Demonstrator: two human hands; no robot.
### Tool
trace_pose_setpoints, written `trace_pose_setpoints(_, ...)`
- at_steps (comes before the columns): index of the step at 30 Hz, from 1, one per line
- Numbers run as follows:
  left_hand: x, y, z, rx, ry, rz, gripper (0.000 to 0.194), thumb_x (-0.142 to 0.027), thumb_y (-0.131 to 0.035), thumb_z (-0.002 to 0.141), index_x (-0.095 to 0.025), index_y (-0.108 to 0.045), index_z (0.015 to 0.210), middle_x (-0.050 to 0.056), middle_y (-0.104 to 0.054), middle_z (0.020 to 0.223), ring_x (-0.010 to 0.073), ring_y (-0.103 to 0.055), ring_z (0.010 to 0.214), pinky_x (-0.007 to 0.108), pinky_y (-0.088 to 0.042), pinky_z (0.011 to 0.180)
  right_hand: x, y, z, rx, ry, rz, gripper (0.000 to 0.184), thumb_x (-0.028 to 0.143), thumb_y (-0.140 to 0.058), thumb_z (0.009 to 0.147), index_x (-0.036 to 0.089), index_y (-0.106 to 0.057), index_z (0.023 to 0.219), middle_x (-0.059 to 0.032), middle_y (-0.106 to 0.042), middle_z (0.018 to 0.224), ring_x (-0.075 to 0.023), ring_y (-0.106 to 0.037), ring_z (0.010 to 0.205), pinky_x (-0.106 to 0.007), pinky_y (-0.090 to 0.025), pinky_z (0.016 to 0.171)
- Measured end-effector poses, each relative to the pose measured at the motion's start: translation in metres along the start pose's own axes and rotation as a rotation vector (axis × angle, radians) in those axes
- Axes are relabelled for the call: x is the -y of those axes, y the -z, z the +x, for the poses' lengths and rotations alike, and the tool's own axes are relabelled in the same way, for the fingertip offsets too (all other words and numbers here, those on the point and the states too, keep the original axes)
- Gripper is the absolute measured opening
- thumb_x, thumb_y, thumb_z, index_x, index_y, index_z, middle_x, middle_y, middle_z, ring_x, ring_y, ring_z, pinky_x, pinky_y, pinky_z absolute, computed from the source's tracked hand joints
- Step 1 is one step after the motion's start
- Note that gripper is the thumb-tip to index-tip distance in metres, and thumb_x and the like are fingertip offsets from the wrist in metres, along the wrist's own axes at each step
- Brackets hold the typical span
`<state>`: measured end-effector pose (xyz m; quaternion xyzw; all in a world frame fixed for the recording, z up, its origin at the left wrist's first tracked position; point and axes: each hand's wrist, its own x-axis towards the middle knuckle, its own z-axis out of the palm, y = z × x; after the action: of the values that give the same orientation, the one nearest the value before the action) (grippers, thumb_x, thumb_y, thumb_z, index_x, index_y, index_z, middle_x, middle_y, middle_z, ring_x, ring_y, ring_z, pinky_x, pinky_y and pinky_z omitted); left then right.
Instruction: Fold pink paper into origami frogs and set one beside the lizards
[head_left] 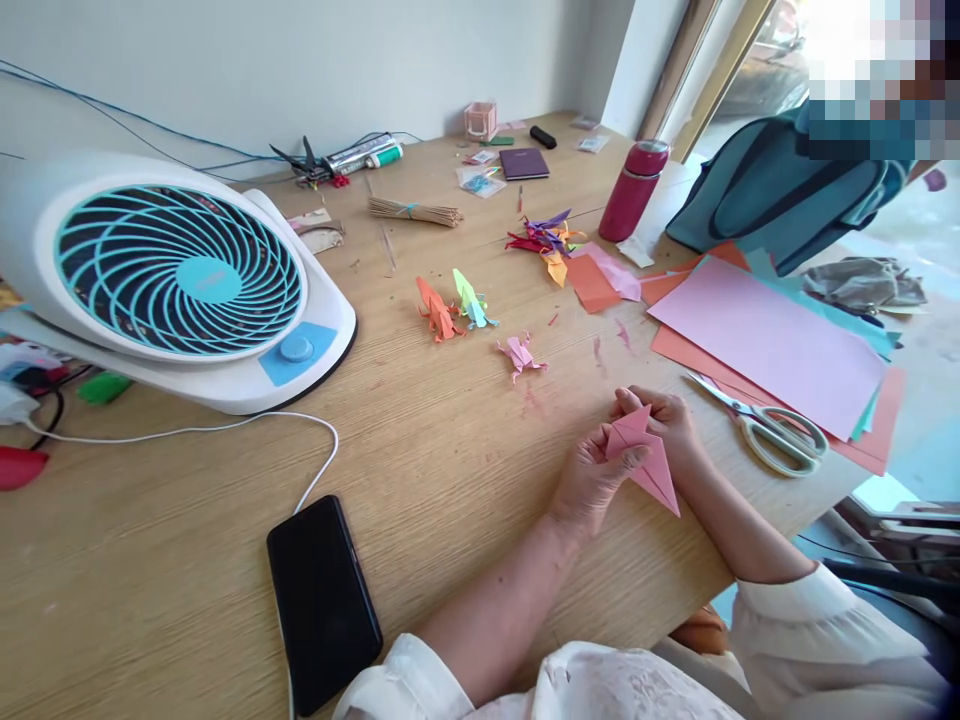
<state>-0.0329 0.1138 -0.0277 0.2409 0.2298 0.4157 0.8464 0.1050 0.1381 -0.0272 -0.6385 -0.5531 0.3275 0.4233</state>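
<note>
A pink piece of folded origami paper (657, 478) is held above the table's near right part, one pointed corner hanging down toward me. My left hand (596, 470) grips it, the thumb lying across its front. Behind its upper edge, my right hand (667, 415) has its fingers curled against the paper; part of them is hidden. Beyond my hands lies a small pink origami figure (520, 355). Farther left, an orange origami figure (436, 312) stands beside a green and blue one (472, 302).
Scissors (780, 430) and stacked coloured sheets (772, 340) lie on the right. A red bottle (634, 192) stands behind, near a teal bag (780, 185). At left are a white fan (247, 375) and a black phone (322, 600) with a white cable. Purple and red origami (546, 235) lies farther back.
</note>
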Motion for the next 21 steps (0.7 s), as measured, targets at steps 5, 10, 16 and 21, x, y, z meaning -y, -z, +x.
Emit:
trace_pose_setpoints(5, -0.004, 0.002, -0.002, -0.038, -0.039, 0.030, 0.043, -0.040, -0.088, 0.066, -0.015, -0.070, 0.095, 0.004, -0.068, 0.096, 0.0161, -0.059, 0.092, 0.029, -0.041, 0.089, 0.005, -0.001, -0.003, 0.048, 0.005, 0.088, 0.053, 0.061, -0.054, 0.090, 0.019, -0.055, 0.058, 0.0019, -0.048, 0.051, -0.0107, -0.039, 0.048, -0.025, -0.029, 0.046)
trace_pose_setpoints(10, -0.010, 0.003, 0.000, -0.172, -0.160, 0.158, 0.042, -0.045, -0.087, 0.066, -0.014, -0.061, 0.078, 0.001, -0.062, 0.079, 0.0123, -0.054, 0.077, 0.026, -0.041, 0.078, 0.005, 0.003, -0.005, 0.135, 0.042, 0.131, 0.055, 0.061, -0.048, 0.093, 0.019, -0.054, 0.059, 0.0011, -0.049, 0.055, -0.0116, -0.041, 0.051, -0.025, -0.032, 0.049)
trace_pose_setpoints(16, -0.024, 0.010, 0.005, -0.335, -0.278, 0.330, 0.047, -0.051, -0.083, 0.067, -0.016, -0.052, 0.069, -0.004, -0.050, 0.067, 0.0085, -0.042, 0.064, 0.023, -0.037, 0.068, 0.011, 0.001, -0.011, 0.326, 0.108, 0.146, 0.055, 0.064, -0.049, 0.091, 0.019, -0.050, 0.060, 0.0009, -0.046, 0.057, -0.0131, -0.041, 0.055, -0.026, -0.033, 0.052)
trace_pose_setpoints(21, -0.037, 0.015, 0.007, -0.385, -0.334, 0.386, 0.048, -0.048, -0.084, 0.067, -0.016, -0.047, 0.065, -0.006, -0.043, 0.063, 0.0076, -0.035, 0.061, 0.021, -0.030, 0.060, 0.014, -0.009, -0.016, 0.550, 0.122, 0.167, 0.052, 0.058, -0.049, 0.094, 0.018, -0.051, 0.061, 0.0019, -0.047, 0.054, -0.0110, -0.041, 0.051, -0.024, -0.029, 0.049)
